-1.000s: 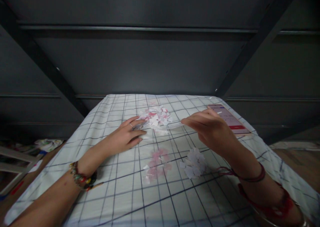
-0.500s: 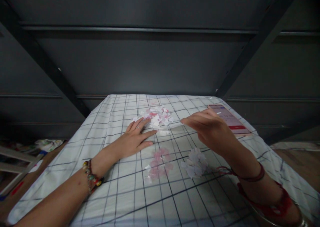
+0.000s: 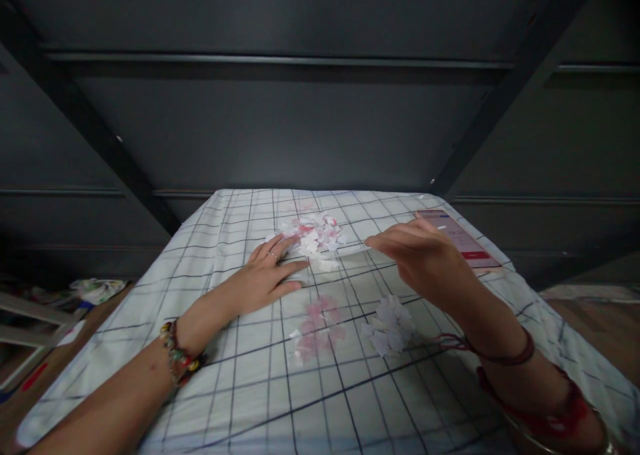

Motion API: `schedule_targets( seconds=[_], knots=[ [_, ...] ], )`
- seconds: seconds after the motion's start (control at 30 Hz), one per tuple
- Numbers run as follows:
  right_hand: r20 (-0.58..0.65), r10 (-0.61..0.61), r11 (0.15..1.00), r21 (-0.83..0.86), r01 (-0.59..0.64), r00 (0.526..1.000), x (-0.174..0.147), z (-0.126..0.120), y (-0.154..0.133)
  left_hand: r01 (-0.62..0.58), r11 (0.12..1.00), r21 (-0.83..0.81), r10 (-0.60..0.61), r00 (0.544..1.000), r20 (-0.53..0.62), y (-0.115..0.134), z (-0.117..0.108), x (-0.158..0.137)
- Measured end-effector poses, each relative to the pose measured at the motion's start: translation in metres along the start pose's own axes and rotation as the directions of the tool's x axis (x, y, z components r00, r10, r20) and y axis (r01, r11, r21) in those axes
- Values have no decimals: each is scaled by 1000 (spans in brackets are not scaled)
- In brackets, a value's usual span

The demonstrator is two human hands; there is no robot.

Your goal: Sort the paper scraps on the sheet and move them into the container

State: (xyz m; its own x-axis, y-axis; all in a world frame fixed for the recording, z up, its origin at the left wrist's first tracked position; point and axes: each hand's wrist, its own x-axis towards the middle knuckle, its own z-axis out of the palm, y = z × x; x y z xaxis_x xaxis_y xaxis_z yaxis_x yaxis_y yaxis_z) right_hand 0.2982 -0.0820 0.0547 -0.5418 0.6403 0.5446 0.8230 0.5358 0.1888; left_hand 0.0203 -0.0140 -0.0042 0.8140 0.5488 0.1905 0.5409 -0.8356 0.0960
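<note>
My left hand [image 3: 267,278] lies on the checked cloth with its fingers spread, fingertips at the near-left edge of a heap of white and pink paper scraps [image 3: 315,233]. To the right of the heap, my right hand [image 3: 425,255] is closed in a pinch around a thin white tool [image 3: 442,227], perhaps tweezers. Its pale tip points left toward the heap's near-right edge; most of it is hidden by the fingers. Nearer to me lie a small pile of pink scraps [image 3: 320,328] and, right of it, a pile of white scraps [image 3: 390,327].
A phone [image 3: 467,241] with a lit screen rests on the cloth's right side, just beyond my right hand. The checked tablecloth [image 3: 240,401] covers the table. Dark panels [image 3: 300,128] rise behind its far edge. A pale chair-like frame [image 3: 37,325] stands at lower left.
My left hand has drawn back slightly to the left, away from a few white scraps at the heap's near edge. My right hand has shifted slightly right, still gripping the thin tool.
</note>
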Motion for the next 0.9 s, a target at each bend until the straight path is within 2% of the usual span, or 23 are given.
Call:
schedule_targets(
  seconds=[0.17, 0.4, 0.63, 0.8, 0.9],
  knots=[
    [-38, 8, 1000, -22, -9, 999, -3, 0, 5, -24, 1000, 9, 24, 1000, 7, 2, -2, 0],
    [3, -14, 999, 30, 14, 1000, 0, 0, 2, -105, 994, 0, 105, 994, 24, 3, -5, 2],
    [-24, 20, 1000, 13, -19, 1000, -5, -3, 9, -92, 996, 0, 92, 995, -35, -1, -7, 1],
    [9, 29, 988, 153, -30, 1000, -7, -3, 12, -82, 997, 13, 82, 995, -65, -3, -7, 1],
    [-15, 57, 983, 175, -53, 998, -10, -6, 17, -54, 998, 14, 55, 997, -49, -4, -8, 1]
  ],
)
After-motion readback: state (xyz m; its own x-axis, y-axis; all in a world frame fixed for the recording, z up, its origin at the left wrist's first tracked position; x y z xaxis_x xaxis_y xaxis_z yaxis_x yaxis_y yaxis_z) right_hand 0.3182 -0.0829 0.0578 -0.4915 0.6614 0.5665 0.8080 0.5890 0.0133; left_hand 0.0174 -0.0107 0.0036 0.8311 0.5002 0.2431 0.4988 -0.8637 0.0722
